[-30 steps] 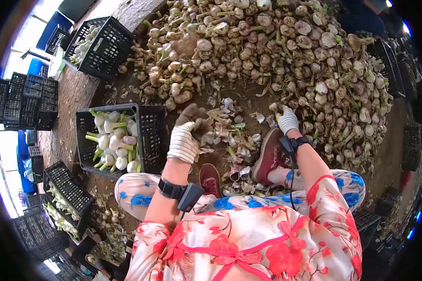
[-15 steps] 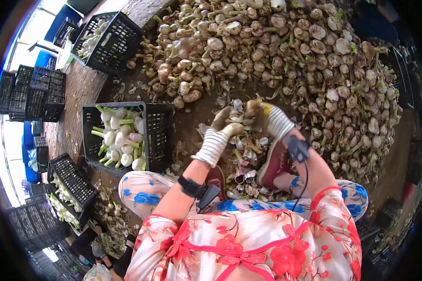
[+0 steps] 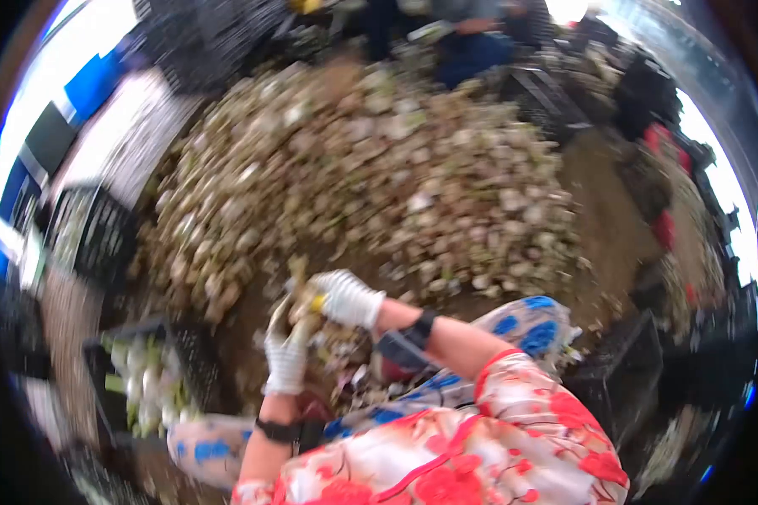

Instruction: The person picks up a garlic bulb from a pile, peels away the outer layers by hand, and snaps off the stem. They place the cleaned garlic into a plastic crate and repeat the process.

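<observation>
Both my hands wear white striped gloves with soiled fingers, and they meet in front of the pile. A garlic bulb (image 3: 300,308) with its stalk pointing up is between them, smeared by motion. My left hand (image 3: 286,349) closes on it from below. From the right, my right hand (image 3: 344,298) grips at the same bulb, a yellow patch (image 3: 317,303) showing by its fingertips. Just beyond the hands rises a large heap of unpeeled garlic (image 3: 354,185). Left of my left hand stands a black crate (image 3: 198,358) with cleaned white garlic (image 3: 147,379) in it.
Loose peelings (image 3: 345,362) lie on the ground between my feet. Another black crate (image 3: 101,231) stands at the far left, and a dark crate (image 3: 619,362) is to my right. Beyond the heap sits another person (image 3: 472,46), blurred.
The view has swung right and up, so the heap and crate sit lower and further left. My hands were apart, the right at a brownish bulb; now they meet at the garlic bulb.
</observation>
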`<act>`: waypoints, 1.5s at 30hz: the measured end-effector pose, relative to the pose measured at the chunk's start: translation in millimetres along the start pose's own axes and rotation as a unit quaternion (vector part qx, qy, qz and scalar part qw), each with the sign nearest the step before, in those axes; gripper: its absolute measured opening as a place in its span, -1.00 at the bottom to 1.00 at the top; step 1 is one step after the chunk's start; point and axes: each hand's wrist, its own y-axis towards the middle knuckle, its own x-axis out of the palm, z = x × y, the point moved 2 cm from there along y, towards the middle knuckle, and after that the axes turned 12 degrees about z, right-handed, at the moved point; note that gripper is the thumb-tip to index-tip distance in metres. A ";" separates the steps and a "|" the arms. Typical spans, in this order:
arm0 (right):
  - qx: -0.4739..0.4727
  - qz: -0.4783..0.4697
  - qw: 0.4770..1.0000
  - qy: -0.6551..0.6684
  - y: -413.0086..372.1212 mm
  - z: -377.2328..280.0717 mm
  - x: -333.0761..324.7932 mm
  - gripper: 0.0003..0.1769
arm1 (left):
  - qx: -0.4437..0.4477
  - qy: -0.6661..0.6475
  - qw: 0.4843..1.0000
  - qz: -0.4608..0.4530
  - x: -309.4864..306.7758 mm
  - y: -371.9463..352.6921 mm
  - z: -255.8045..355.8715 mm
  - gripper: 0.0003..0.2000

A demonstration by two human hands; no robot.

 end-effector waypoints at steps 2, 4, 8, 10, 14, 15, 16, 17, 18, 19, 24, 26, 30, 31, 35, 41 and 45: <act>0.040 -0.028 0.996 0.078 -3.2 15.3 0.2 -0.72 | -0.004 -0.019 1.000 -0.002 -3.4 1.9 -17.3 -0.67; 0.074 -0.039 0.991 0.105 -13.1 11.4 -7.3 -0.67 | -0.022 -0.055 0.998 -0.028 -0.6 1.0 -16.6 -0.70; 0.204 -0.055 0.952 0.223 -36.0 6.4 -13.6 -0.70 | -0.105 -0.057 0.991 -0.054 10.0 -13.5 22.9 -0.71; 0.185 -0.028 0.947 0.262 -44.2 6.9 -10.5 -0.71 | -0.120 -0.053 0.988 -0.080 7.5 -6.5 18.3 -0.72; 0.196 -0.020 0.942 0.271 -47.7 -10.0 -14.3 -0.72 | -0.116 -0.129 0.969 -0.174 7.0 -2.8 -5.3 -0.72; 0.210 0.017 0.937 0.277 -41.8 3.9 -8.1 -0.73 | -0.175 -0.161 0.966 -0.104 11.3 -7.8 0.6 -0.70; 0.224 0.053 0.931 0.284 -35.1 23.6 1.7 -0.74 | -0.232 -0.191 0.953 -0.033 13.7 -12.5 5.4 -0.69; 0.137 0.089 0.944 0.285 -22.9 62.0 24.2 -0.73 | -0.207 -0.151 0.966 -0.021 14.7 -14.1 10.8 -0.65; 0.137 0.085 0.945 0.284 -25.2 55.5 22.9 -0.73 | -0.206 -0.154 0.966 -0.017 13.1 -14.1 9.4 -0.65; 0.126 0.057 0.946 0.292 -30.8 36.7 17.7 -0.73 | -0.155 -0.142 0.977 -0.017 10.6 -12.4 7.0 -0.62; 0.209 -0.022 0.899 0.385 -36.6 6.9 15.1 -0.76 | 0.060 -0.063 0.994 -0.066 8.6 -19.8 3.6 -0.49; 0.171 0.000 0.926 0.337 -35.5 13.0 20.0 -0.78 | 0.053 -0.042 0.996 -0.053 -2.3 -9.8 -10.5 -0.51; 0.158 0.019 0.900 0.406 -45.3 -12.7 14.4 -0.84 | -0.159 -0.174 0.963 -0.130 2.0 -4.8 36.9 -0.50; 0.116 0.021 0.890 0.441 -44.8 -18.5 15.1 -0.86 | -0.199 -0.237 0.938 -0.156 4.3 -12.4 58.0 -0.52; 0.243 -0.050 0.790 0.560 -40.0 -36.6 20.3 -0.77 | -0.218 -0.273 0.921 -0.173 -16.2 -6.4 52.6 -0.67; 0.165 0.055 0.904 0.390 -25.6 -13.0 22.2 -0.78 | 0.029 -0.054 0.998 0.018 -15.2 5.2 20.9 -0.61; 0.119 0.005 0.937 0.328 -30.2 -30.6 18.0 -0.78 | -0.079 -0.109 0.991 0.001 -22.4 6.7 26.5 -0.63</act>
